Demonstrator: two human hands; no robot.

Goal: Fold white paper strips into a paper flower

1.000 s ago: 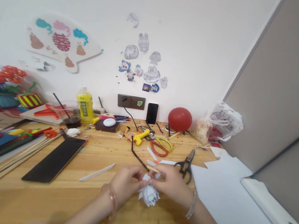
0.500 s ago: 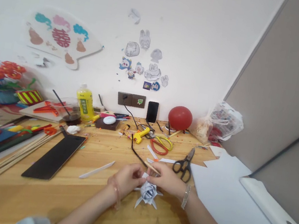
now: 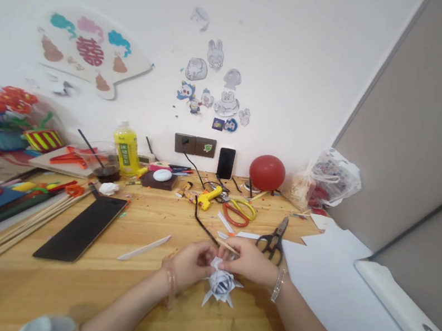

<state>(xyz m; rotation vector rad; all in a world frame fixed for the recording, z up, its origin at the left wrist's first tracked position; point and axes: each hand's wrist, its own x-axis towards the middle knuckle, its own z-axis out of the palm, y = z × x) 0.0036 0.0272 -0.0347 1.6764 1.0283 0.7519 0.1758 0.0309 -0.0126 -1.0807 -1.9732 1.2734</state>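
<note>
A folded white paper flower, with dark lines on its rolled centre and pointed petals sticking outward, sits just above or on the wooden table. My left hand pinches its far-left edge between thumb and fingers. From the other side, my right hand grips the flower's far petal, thumb close to the left one. A thin wooden stick is tucked across the right hand's fingers. The fingertips partly hide the petal under them. Beyond the hands lies a bent black stem.
Black-handled scissors lie right of my hands, beside white paper sheets. A paper strip and a black flat panel lie left. Farther back are a yellow glue gun, red-and-yellow scissors, a yellow bottle and a red balloon.
Both hands and the paper flower have shifted very slightly to the right. The grip on the petal looks nearly the same, and the stick stays in the right hand.
</note>
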